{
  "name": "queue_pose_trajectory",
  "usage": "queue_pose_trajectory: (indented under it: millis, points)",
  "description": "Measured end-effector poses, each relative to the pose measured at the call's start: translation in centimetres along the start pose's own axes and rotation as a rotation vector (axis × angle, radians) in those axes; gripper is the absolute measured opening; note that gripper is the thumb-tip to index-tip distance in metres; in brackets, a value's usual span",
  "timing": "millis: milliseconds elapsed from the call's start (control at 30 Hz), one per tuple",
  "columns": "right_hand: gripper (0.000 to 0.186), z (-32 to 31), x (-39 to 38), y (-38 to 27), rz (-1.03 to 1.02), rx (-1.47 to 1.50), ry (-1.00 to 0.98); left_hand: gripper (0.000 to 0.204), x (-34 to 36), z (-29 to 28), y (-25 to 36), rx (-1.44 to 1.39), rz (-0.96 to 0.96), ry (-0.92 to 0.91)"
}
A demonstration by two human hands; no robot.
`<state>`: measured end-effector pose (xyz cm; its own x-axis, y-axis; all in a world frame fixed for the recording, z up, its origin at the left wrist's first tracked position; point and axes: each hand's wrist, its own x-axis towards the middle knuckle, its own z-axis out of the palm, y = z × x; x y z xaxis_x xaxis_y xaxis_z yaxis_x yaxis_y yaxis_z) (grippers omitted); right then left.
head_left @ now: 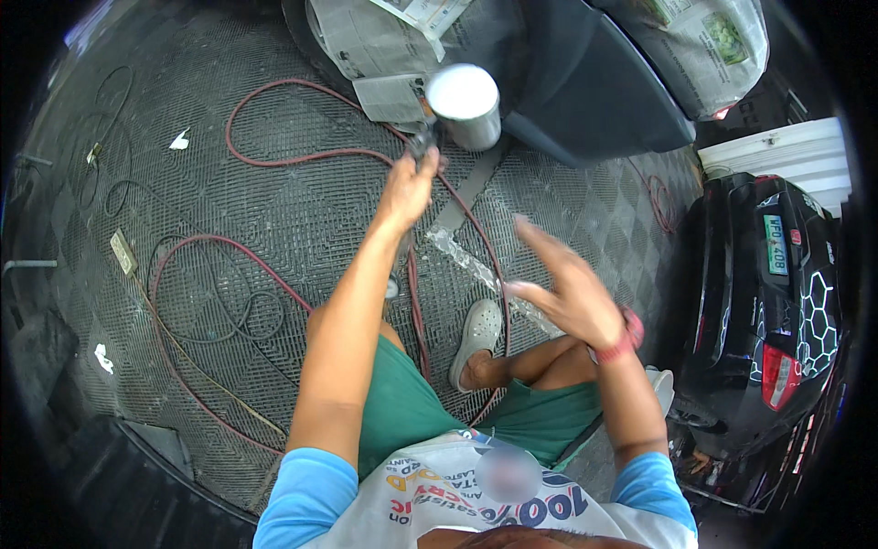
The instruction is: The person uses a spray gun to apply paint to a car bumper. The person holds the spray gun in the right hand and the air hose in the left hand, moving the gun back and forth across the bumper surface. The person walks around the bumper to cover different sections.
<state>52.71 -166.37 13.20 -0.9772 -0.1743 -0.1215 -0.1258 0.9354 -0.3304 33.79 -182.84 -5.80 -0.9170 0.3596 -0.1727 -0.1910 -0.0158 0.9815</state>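
My left hand (409, 192) reaches forward with its fingers closed around the handle of a spray gun (422, 140). On top of the gun sits a silver cup (473, 129) with a white lid, close to a dark grey vehicle panel (585, 82). The gun's body is blurred and partly hidden by the hand and cup. My right hand (578, 295) hangs over the floor to the right, fingers stretched apart, holding nothing and slightly blurred. A red air hose (274, 161) runs in loops over the floor and up toward the gun.
Newspaper sheets (375, 46) cover parts beside the panel. A black car (764, 302) stands at the right. Thin cables and an extension socket (122, 251) lie on the ribbed floor at left. White scraps (103, 359) lie there too. Hose passes by my shoe (477, 339).
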Motion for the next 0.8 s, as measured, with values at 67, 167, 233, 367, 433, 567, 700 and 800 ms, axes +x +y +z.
queue_pose_trajectory:
  millis: [67,167,233,367,433,567,700,800]
  points:
    - [0.079,-2.2,-4.5,1.3,0.171,-0.021,0.118,0.052,2.0,-0.9,1.1,-0.164,0.031,0.056]
    - [0.072,-3.0,-10.8,3.8,0.473,-0.072,0.309,0.049,5.0,-1.8,5.3,-0.370,0.021,-0.005]
    - [0.065,-2.1,-14.5,5.8,0.606,-0.039,0.403,0.048,6.1,-1.5,8.6,-0.513,0.049,-0.053]
    - [0.051,1.4,-17.2,9.9,0.761,0.076,0.561,0.047,8.4,-3.3,15.1,-0.652,0.202,-0.137]
    - [0.048,0.9,-15.6,8.6,0.775,0.107,0.582,0.050,8.9,-4.5,17.4,-0.669,0.335,-0.112]
    - [0.047,0.7,-15.9,8.7,0.758,0.083,0.611,0.038,10.2,-6.3,20.2,-0.928,0.333,-0.252]
    - [0.047,-0.2,-15.5,7.8,0.836,0.149,0.534,0.039,10.9,-5.4,17.6,-0.888,0.187,-0.237]
    - [0.046,0.0,-16.1,7.9,0.814,0.117,0.566,0.053,9.9,-3.0,14.5,-0.802,0.317,-0.247]
